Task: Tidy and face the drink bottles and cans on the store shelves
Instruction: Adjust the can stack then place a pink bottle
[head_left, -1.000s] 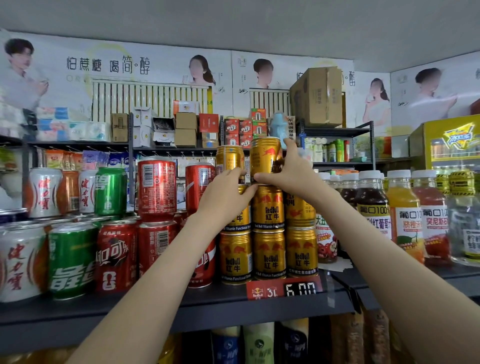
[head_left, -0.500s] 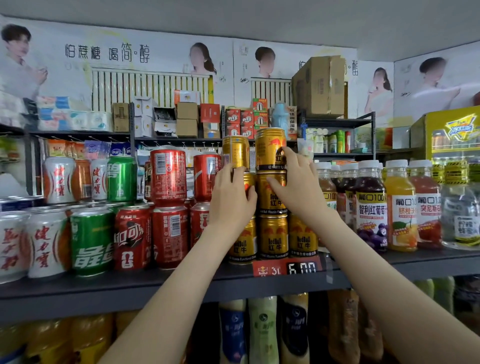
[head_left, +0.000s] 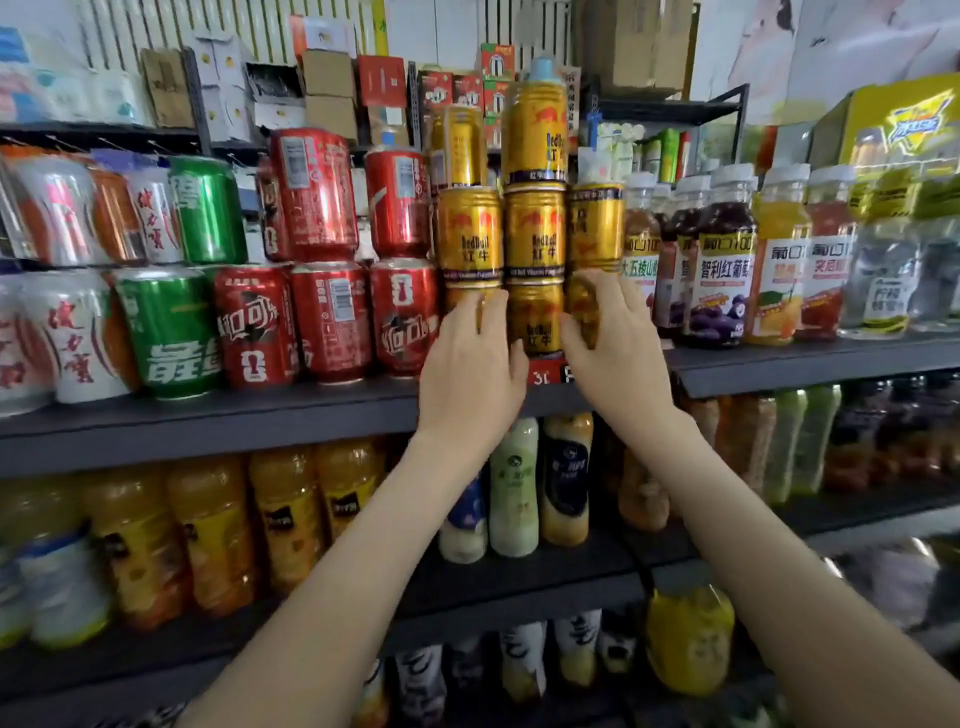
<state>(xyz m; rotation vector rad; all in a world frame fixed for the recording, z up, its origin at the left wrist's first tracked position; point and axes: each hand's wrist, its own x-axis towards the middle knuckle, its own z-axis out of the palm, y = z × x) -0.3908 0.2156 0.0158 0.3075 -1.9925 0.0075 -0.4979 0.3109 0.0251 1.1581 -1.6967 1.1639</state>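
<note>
Fingers of left hand lie straight on 9-o'clock can; right hand curls round 3-o'clock can, bottom row.

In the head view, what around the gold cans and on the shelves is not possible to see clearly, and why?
All in the head view:
1. Price tag: the right hand covers its price.
2. Bottom left gold can: the left hand hides its label.
3. Bottom right gold can: blurred, mostly behind the right hand; grip unclear.
4. Orange bottles on the lower shelf: labels blurred.
5. White can: cut off by the left edge.
</note>
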